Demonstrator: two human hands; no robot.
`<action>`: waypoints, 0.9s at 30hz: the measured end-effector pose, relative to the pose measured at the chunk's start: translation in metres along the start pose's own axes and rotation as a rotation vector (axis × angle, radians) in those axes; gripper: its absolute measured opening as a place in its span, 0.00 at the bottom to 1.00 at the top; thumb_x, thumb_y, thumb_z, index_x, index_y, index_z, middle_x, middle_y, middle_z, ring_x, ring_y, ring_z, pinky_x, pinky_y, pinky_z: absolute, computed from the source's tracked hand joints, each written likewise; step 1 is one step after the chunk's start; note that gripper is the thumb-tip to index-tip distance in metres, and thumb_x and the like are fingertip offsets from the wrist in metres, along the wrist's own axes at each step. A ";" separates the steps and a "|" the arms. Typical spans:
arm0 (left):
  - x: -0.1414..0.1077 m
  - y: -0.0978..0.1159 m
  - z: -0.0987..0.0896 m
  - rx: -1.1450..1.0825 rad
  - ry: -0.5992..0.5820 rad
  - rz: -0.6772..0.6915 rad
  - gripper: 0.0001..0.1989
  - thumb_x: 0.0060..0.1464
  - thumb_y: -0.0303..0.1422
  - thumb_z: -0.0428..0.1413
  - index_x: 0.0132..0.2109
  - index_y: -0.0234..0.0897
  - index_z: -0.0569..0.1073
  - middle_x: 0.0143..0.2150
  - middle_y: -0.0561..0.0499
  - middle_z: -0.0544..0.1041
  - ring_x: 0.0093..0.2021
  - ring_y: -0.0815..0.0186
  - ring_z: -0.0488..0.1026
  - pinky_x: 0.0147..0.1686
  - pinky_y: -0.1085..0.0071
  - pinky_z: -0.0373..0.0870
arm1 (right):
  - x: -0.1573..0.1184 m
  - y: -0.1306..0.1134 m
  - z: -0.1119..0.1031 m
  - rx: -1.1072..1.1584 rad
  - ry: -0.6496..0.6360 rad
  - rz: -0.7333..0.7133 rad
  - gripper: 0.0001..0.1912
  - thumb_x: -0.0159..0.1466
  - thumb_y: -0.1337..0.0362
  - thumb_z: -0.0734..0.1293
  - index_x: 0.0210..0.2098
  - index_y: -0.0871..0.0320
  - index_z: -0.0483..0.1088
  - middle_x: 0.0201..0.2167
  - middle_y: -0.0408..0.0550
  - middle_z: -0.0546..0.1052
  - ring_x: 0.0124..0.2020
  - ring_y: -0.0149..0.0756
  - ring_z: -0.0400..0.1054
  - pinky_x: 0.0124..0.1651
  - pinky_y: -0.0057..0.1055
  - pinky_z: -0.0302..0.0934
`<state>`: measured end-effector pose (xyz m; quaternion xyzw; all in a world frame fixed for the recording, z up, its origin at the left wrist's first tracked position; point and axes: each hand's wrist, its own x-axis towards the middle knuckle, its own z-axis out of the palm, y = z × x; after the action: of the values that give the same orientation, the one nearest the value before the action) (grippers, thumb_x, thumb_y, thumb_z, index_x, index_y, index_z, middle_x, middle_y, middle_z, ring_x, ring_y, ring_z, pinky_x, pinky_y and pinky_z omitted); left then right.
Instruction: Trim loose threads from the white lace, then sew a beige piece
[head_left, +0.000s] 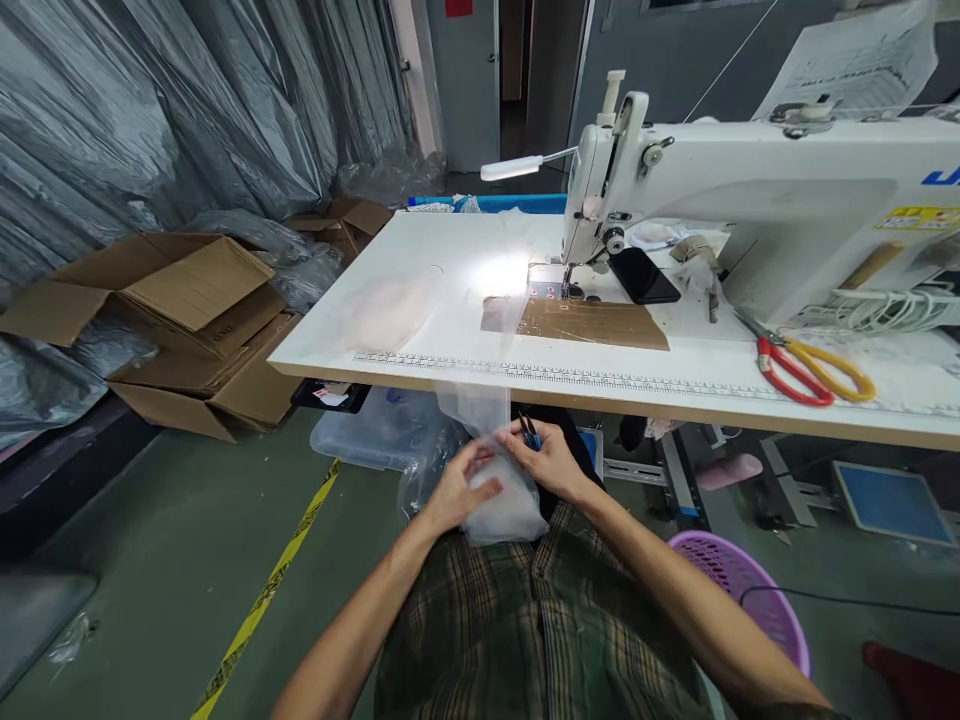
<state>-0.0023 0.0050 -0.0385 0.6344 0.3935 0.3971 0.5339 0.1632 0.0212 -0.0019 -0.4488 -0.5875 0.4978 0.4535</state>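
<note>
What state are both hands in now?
Left hand: loosely curled at sheer white fabric; whether gripping cannot be told.
Right hand: closed, holding small blue-handled snips.

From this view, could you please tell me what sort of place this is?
Probably a sewing workshop: a sewing machine and scissors are on the table, whose edge carries a ruler.

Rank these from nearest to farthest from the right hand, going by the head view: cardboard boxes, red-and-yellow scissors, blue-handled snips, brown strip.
1. Blue-handled snips: in the right hand.
2. Brown strip: on the table, ahead.
3. Red-and-yellow scissors: on the table, to the right.
4. Cardboard boxes: far left, beyond the table's end.
</note>
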 end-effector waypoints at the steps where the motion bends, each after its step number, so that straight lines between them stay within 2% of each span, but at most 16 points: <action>1: 0.005 0.005 -0.005 -0.198 -0.006 -0.030 0.39 0.44 0.57 0.59 0.57 0.36 0.67 0.56 0.37 0.70 0.56 0.50 0.69 0.57 0.54 0.63 | -0.007 -0.002 -0.001 -0.015 -0.038 -0.006 0.21 0.60 0.46 0.66 0.31 0.61 0.72 0.16 0.39 0.64 0.17 0.26 0.53 0.21 0.25 0.48; 3: 0.016 0.016 -0.015 -0.495 -0.053 -0.082 0.45 0.39 0.62 0.58 0.57 0.34 0.66 0.56 0.35 0.70 0.54 0.49 0.70 0.53 0.55 0.66 | -0.023 -0.006 -0.004 -0.067 -0.121 -0.028 0.19 0.61 0.49 0.65 0.29 0.60 0.72 0.19 0.40 0.64 0.20 0.26 0.53 0.22 0.25 0.48; 6: 0.029 0.032 -0.025 -0.631 -0.101 -0.115 0.47 0.34 0.61 0.61 0.56 0.32 0.67 0.54 0.33 0.73 0.47 0.52 0.74 0.46 0.59 0.70 | -0.044 -0.011 -0.012 -0.165 -0.260 -0.047 0.18 0.64 0.53 0.63 0.27 0.60 0.70 0.21 0.40 0.64 0.23 0.27 0.54 0.26 0.25 0.50; 9: 0.033 0.046 -0.027 -0.498 -0.103 -0.161 0.43 0.34 0.49 0.69 0.56 0.32 0.67 0.44 0.38 0.78 0.39 0.59 0.76 0.39 0.68 0.70 | -0.061 -0.013 -0.019 -0.272 -0.387 -0.048 0.17 0.66 0.55 0.61 0.28 0.60 0.69 0.20 0.40 0.63 0.23 0.26 0.53 0.27 0.25 0.50; 12: 0.025 0.055 -0.022 -0.294 -0.088 -0.251 0.37 0.39 0.38 0.70 0.56 0.32 0.67 0.33 0.47 0.79 0.32 0.65 0.74 0.33 0.72 0.68 | -0.070 -0.012 -0.026 -0.358 -0.473 -0.074 0.15 0.66 0.57 0.61 0.29 0.60 0.70 0.20 0.39 0.64 0.22 0.26 0.53 0.27 0.25 0.49; 14: 0.018 0.057 -0.018 -0.210 -0.070 -0.293 0.31 0.41 0.36 0.69 0.52 0.32 0.71 0.30 0.51 0.78 0.28 0.69 0.72 0.30 0.74 0.67 | -0.069 -0.011 -0.030 -0.365 -0.471 -0.074 0.12 0.65 0.57 0.63 0.33 0.59 0.71 0.22 0.40 0.66 0.23 0.27 0.55 0.28 0.25 0.51; 16: 0.010 0.056 -0.014 -0.165 -0.032 -0.317 0.23 0.42 0.36 0.68 0.45 0.31 0.75 0.29 0.51 0.77 0.26 0.70 0.70 0.28 0.75 0.66 | -0.061 -0.011 -0.033 -0.341 -0.396 -0.050 0.13 0.64 0.55 0.63 0.39 0.59 0.70 0.26 0.42 0.69 0.27 0.29 0.59 0.30 0.25 0.54; 18: 0.005 0.054 -0.013 -0.144 0.016 -0.325 0.17 0.43 0.37 0.67 0.39 0.31 0.77 0.27 0.51 0.77 0.25 0.71 0.69 0.26 0.76 0.64 | -0.050 -0.010 -0.035 -0.316 -0.303 -0.020 0.17 0.67 0.51 0.60 0.40 0.60 0.69 0.29 0.43 0.70 0.29 0.30 0.61 0.31 0.26 0.55; 22: -0.001 0.048 -0.014 -0.144 0.086 -0.328 0.15 0.44 0.39 0.66 0.33 0.30 0.78 0.23 0.51 0.74 0.23 0.72 0.66 0.22 0.77 0.61 | -0.027 -0.005 -0.031 -0.324 -0.267 -0.003 0.27 0.70 0.48 0.50 0.34 0.60 0.70 0.25 0.43 0.69 0.26 0.30 0.60 0.29 0.27 0.53; 27: -0.004 0.048 -0.016 -0.216 0.089 -0.323 0.15 0.45 0.39 0.65 0.33 0.30 0.78 0.25 0.51 0.74 0.24 0.73 0.65 0.23 0.78 0.60 | -0.012 0.000 -0.017 -0.330 -0.316 -0.087 0.27 0.69 0.47 0.52 0.34 0.61 0.71 0.21 0.41 0.66 0.23 0.29 0.58 0.28 0.26 0.51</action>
<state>-0.0147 0.0007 0.0109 0.4841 0.4684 0.3736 0.6377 0.1821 0.0128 -0.0009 -0.4077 -0.7434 0.4391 0.2973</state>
